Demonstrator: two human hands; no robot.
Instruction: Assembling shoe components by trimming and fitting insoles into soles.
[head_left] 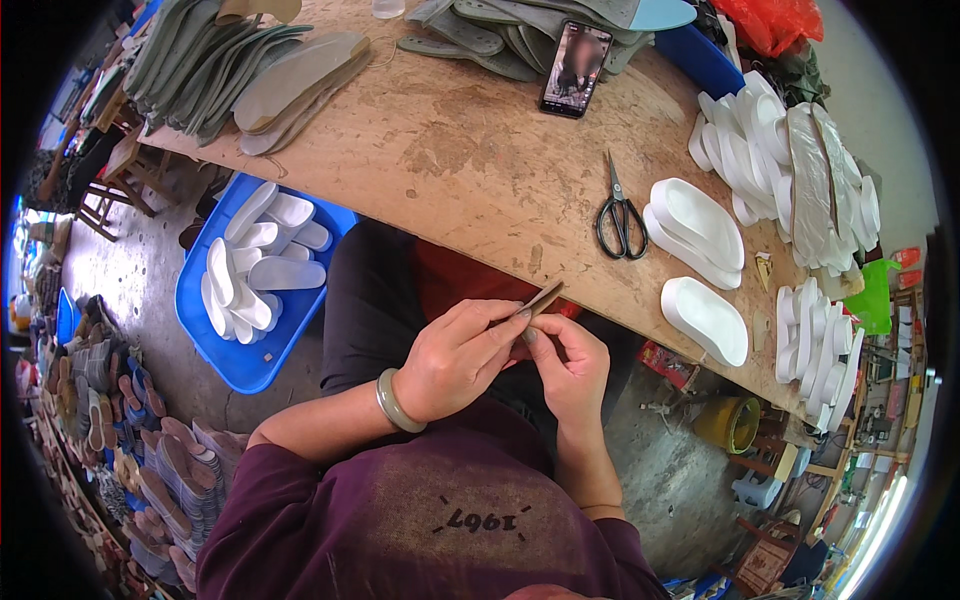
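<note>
Over my lap, just off the table's near edge, a thin brown strip point(544, 299) sticks up between my two hands; it looks folded or doubled, and its lower part is hidden by fingers. My left hand point(455, 355), with a pale bangle at the wrist, pinches it from one side. Close against it, my right hand point(572, 368) grips the strip between thumb and curled fingers. Nearest on the table are black-handled scissors point(621, 222), lying with closed blades pointing away. Right of them lie white shoe soles point(705, 322), two of them stacked.
More white soles point(745, 140) are piled at the table's right side. Grey sole-shaped pieces point(205, 70) are stacked far left, others at the back beside a phone point(577, 68). A blue basin point(190, 310) of white pieces sits left of my leg. The wooden table point(420, 205) slants across.
</note>
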